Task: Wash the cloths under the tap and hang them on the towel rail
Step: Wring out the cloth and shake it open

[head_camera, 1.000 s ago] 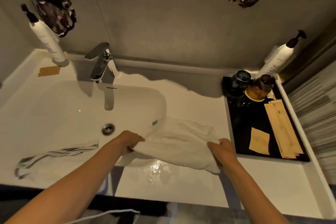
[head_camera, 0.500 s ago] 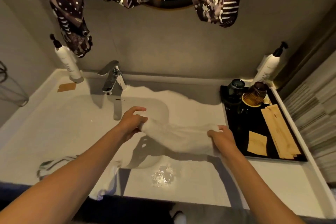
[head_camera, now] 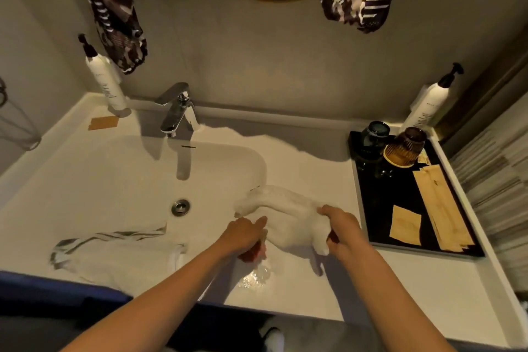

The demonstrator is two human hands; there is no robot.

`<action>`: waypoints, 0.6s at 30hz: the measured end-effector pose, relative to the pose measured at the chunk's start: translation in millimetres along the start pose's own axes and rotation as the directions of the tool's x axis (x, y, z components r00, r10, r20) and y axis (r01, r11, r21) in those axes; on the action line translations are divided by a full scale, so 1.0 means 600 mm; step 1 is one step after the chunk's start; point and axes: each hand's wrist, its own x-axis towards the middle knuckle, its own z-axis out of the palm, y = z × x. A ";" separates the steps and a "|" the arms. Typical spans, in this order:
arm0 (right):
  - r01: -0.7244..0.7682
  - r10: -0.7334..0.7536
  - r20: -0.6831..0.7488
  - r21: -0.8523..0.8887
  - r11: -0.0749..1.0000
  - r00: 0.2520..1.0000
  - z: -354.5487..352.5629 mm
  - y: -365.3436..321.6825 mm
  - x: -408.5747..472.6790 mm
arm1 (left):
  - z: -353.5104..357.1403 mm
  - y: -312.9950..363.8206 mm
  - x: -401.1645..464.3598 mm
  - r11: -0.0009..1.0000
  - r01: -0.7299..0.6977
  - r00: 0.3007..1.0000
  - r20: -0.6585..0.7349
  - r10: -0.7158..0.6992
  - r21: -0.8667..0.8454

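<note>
Step in hand: handling the white terry cloth [head_camera: 288, 214], apparently bunching or wringing it; not yet hung.
Left hand [head_camera: 245, 236]: closed on the cloth's near-left end.
Right hand [head_camera: 341, 227]: pinching the cloth's right end.
Cloth location: held over the right rim of the white basin [head_camera: 85, 180], right of the chrome lever tap [head_camera: 177, 111].
Second item: grey-striped white cloth [head_camera: 114, 248], lying on the basin's near-left edge.
Water: no stream visible.
Next move: probably squeeze out, then carry to the rail, which is not identifiable here.

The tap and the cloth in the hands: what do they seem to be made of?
The tap looks like polished metal, probably chromed: it mirrors its surroundings with bright highlights. The white cloth, held by the left hand and right hand, looks like soft, thick fabric, perhaps terry: fuzzy, matte, bunching into folds.
</note>
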 end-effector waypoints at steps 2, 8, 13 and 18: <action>0.057 -0.074 0.119 0.140 0.989 0.990 0.044 -0.040 -0.026 | 0.009 0.033 -0.025 0.865 0.267 0.920 0.381 -0.097 -0.424; 0.074 -0.193 0.312 0.356 0.932 0.930 0.108 -0.068 -0.128 | -0.059 0.137 -0.043 0.096 0.068 0.997 0.071 0.019 -0.993; -0.161 -0.008 0.496 0.297 0.941 0.869 0.046 -0.012 -0.130 | -0.134 0.199 -0.101 0.388 -0.158 0.972 -0.074 0.224 -0.908; -0.314 0.183 0.390 0.305 0.899 0.903 0.080 0.018 -0.069 | -0.145 0.231 -0.144 0.553 -0.260 0.925 -0.040 0.378 -0.791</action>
